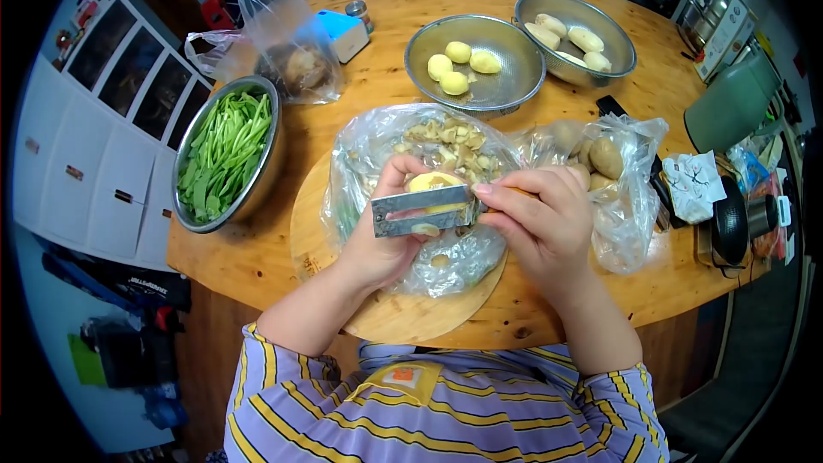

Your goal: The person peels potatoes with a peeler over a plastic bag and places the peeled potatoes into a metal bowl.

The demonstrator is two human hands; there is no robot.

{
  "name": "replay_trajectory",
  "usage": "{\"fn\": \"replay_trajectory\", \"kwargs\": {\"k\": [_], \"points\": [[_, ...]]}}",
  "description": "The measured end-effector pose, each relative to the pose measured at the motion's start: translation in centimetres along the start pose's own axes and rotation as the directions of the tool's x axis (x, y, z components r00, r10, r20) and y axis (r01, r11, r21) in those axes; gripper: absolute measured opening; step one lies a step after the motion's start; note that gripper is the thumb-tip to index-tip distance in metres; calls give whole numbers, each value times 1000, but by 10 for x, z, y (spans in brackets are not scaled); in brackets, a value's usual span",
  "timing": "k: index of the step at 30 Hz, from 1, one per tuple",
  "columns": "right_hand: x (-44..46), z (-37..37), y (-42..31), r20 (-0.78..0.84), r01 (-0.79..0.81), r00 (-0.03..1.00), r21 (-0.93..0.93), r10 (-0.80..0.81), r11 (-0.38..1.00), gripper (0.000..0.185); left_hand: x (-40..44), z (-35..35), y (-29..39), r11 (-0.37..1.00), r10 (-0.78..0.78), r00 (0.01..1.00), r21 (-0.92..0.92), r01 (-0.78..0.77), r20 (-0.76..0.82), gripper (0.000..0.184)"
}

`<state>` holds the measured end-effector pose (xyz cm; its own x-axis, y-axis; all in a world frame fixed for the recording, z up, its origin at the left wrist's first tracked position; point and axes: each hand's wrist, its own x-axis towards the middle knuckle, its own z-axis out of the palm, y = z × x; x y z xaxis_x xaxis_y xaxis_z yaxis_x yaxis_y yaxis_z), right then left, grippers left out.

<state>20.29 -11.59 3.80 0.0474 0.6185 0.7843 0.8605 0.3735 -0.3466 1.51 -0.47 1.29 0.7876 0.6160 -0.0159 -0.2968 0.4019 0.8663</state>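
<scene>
My left hand [377, 244] is closed around a partly peeled yellow potato [433, 182]. In my right hand [546, 219] is a peeler [420, 200] with a wide flat metal head, its orange-brown handle mostly hidden by my fingers. The peeler's head lies across the potato and covers part of it. Below both hands, a clear plastic bag [360, 150] is spread over a round wooden board [313, 223], with potato peelings [459, 139] on it. To the right, another plastic bag [626, 223] holds several unpeeled potatoes [605, 157].
Behind my hands stand a metal colander [514, 90] with peeled potatoes and a second colander [621, 60] with pale root pieces. A metal bowl [273, 141] of green leaves is at left, near a tied plastic bag [266, 0]. A green container [729, 107] stands at right.
</scene>
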Motion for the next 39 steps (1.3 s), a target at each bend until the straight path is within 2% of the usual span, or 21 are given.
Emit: {"fn": "replay_trajectory", "kwargs": {"k": [2, 5, 8, 11, 14, 17, 20, 21, 22, 24, 26, 29, 36, 39], "points": [[0, -1, -1, -15, 2, 1000, -18, -3, 1000, 31, 0, 2, -1, 999, 29, 1000, -16, -29, 0, 65], [-2, -5, 9, 4, -61, 998, -42, 62, 997, 28, 0, -14, -11, 983, 135, 984, -141, -119, 112, 53], [-10, -2, 27, 70, -213, 976, 82, 207, 974, 24, 1, -23, -7, 998, 51, 996, -51, -48, 66, 54], [-14, 1, 33, 255, -527, 849, 332, 463, 782, 24, 3, -20, -5, 996, 29, 999, -84, -27, 22, 53], [-15, 1, 47, 273, -529, 842, 250, 465, 811, 25, 3, -17, -1, 974, 37, 987, -228, 0, 158, 54], [-14, 0, 43, 245, -603, 795, 407, 554, 686, 25, 1, -17, -1, 967, 34, 991, -255, 0, 132, 52], [-9, 1, 22, 156, -478, 876, 394, 456, 785, 25, 1, -15, 7, 980, 15, 992, -200, 11, 128, 54], [-7, 2, 19, 114, -386, 922, 318, 369, 866, 25, 1, -13, 7, 985, 3, 991, -169, 19, 131, 55], [-5, 3, 16, 81, -287, 958, 233, 276, 929, 25, 0, -16, 2, 970, 22, 989, -242, 15, 149, 53], [-1, 4, 8, 27, -134, 991, 78, 133, 988, 27, 1, -10, 1, 971, -12, 996, -238, 34, 93, 53], [-2, 4, 7, 19, -93, 996, 60, 92, 994, 28, 0, 0, 9, 971, -82, 997, -223, 82, 13, 52], [-2, 6, 6, 11, -59, 998, 47, 59, 997, 29, -1, 0, 3, 982, -21, 999, -189, 27, 35, 56], [0, 3, 1, -7, -4, 1000, -19, 3, 1000, 28, -2, -7, -1, 987, 8, 998, -163, 1, 56, 62], [-2, 1, 11, 23, -123, 992, 17, 122, 992, 25, -1, -11, 0, 983, -18, 998, -179, 30, 68, 66]]}}
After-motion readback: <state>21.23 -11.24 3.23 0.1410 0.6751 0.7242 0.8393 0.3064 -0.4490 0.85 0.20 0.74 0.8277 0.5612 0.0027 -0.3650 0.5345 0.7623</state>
